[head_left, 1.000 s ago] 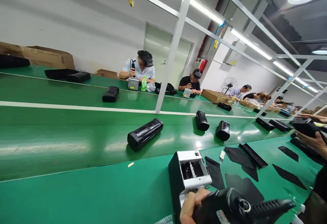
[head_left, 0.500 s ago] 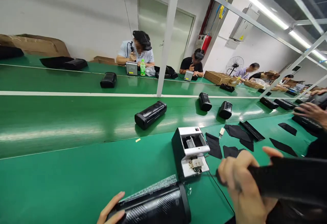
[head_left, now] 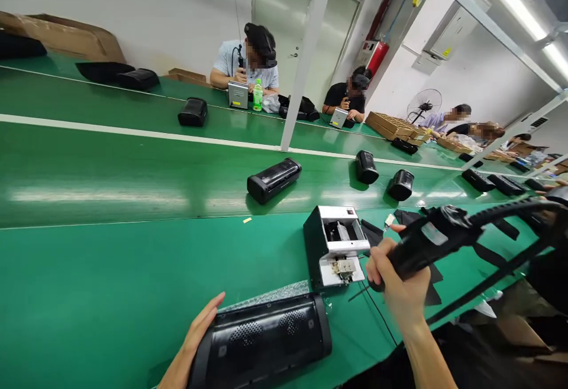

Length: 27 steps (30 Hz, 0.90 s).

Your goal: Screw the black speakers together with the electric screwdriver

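Note:
A long black speaker (head_left: 261, 342) with perforated grilles lies on a sheet of bubble wrap at the near edge of the green table. My left hand (head_left: 197, 333) rests flat against its left end, fingers stretched out. My right hand (head_left: 393, 282) is wrapped round the handle of a black power screwdriver (head_left: 437, 236), held above the table, with its thick cable arching away to the right. Just left of that hand stands a small white and black box machine (head_left: 333, 244) with metal parts in its open top.
A green conveyor belt (head_left: 110, 182) carries another long black speaker (head_left: 274, 179) and two short black cylinders (head_left: 384, 176). Flat black pieces lie right of the machine. A white post (head_left: 306, 58) rises mid-belt. Several seated people work across the line, with cardboard trays (head_left: 394, 129).
My view tipped down. The speaker came fully into view with my left hand flat on its end. My right hand lifted the black tool and swung it up to the right.

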Available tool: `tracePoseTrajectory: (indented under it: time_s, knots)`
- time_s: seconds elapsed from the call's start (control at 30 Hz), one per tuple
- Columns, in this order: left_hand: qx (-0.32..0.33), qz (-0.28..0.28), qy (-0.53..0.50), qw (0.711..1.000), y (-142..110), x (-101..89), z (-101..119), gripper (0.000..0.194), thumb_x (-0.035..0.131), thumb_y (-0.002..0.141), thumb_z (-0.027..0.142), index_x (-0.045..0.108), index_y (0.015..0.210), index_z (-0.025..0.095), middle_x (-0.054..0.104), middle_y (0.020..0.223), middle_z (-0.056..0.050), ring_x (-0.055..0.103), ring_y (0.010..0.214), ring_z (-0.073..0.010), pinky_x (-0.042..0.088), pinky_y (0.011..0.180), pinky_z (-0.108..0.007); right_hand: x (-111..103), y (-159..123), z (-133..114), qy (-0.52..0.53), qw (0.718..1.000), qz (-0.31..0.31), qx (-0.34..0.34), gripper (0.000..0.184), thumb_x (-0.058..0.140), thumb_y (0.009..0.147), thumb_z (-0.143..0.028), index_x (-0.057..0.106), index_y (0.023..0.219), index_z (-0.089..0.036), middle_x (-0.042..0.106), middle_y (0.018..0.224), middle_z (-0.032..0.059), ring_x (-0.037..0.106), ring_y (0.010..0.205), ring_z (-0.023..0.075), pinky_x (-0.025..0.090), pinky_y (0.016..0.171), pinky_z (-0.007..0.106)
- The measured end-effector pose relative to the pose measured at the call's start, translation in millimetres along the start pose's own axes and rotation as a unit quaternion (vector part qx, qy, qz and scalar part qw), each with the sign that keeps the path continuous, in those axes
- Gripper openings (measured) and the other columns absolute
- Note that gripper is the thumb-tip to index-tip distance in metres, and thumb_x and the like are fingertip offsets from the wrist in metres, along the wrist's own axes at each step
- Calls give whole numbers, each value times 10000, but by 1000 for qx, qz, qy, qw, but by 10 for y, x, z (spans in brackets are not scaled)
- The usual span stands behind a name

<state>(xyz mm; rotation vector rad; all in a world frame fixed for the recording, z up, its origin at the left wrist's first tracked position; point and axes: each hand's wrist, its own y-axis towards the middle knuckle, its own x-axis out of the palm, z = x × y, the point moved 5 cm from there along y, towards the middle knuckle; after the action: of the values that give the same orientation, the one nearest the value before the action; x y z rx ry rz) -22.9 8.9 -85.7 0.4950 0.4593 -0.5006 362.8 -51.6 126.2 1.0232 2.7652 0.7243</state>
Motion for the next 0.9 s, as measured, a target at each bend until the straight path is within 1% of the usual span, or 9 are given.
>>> tracePoseTrajectory:
  time_s: [0.1,0.17,0.23,0.33,0.4,0.47,0.67,0.77,0.9]
  knots:
    - [19,-4,-9,1000,-26,32,-42,1440,1081,700,391,224,1857,340,411,1849,-220,565,1589,-513,621,1175,-604,77,-92,-257,36,999,-14,1,424,847,1019,-270,632,1377,-348,542,638,-121,477,398,122,465,411,266]
    - [26,-13,-5,1000,-38,44,-49,1306,999,825,492,217,1858,323,393,1865,-195,530,1626,-482,579,1237,-572,247,-120,-448,75,997,-33,-17,418,817,1045,-263,629,1390,-408,545,624,-126,447,383,122,463,413,268]
    - [26,-24,4,999,-55,55,-56,1220,950,884,524,232,1851,331,398,1867,-167,521,1640,-456,554,1276,-534,496,-119,-567,101,992,-74,-34,382,794,1075,-271,636,1382,-435,563,628,-124,444,382,121,458,414,263]
    - [35,-19,4,999,-78,75,-66,1174,925,904,624,281,1835,316,436,1833,-193,541,1628,-454,556,1278,-542,834,-96,-531,89,986,-135,-29,361,793,1094,-322,620,1396,-415,584,658,-120,453,413,119,465,443,277]
    - [43,-5,-12,999,-81,89,-65,1115,846,943,744,320,1821,300,450,1811,-229,545,1625,-458,566,1260,-574,944,-88,-430,81,985,-152,-15,352,797,1092,-323,614,1385,-389,593,676,-116,448,434,115,473,467,282]
    - [49,-4,-31,998,-72,102,-51,1071,792,965,793,349,1808,303,458,1796,-248,550,1619,-466,575,1243,-599,968,-91,-352,89,984,-153,-5,346,792,1092,-313,614,1379,-383,601,689,-112,461,455,114,481,485,273]
    - [32,-36,-53,997,-68,72,-26,1070,877,949,697,344,1803,334,417,1813,-253,522,1632,-494,542,1260,-659,958,-112,-339,97,982,-161,-4,361,768,1105,-303,619,1412,-422,588,694,-120,446,444,104,496,478,255]
    - [32,-44,-49,997,-85,60,-26,1098,923,926,648,343,1804,336,414,1821,-241,511,1640,-495,535,1271,-654,985,-114,-301,102,980,-169,1,364,780,1094,-309,629,1400,-436,580,685,-117,450,436,110,475,466,267]
    - [47,-40,-48,997,-74,72,19,1038,871,968,672,352,1797,325,414,1820,-239,513,1644,-474,544,1267,-634,995,-158,-179,82,981,-173,10,348,774,1097,-305,609,1390,-394,560,687,-109,437,451,116,455,469,281]
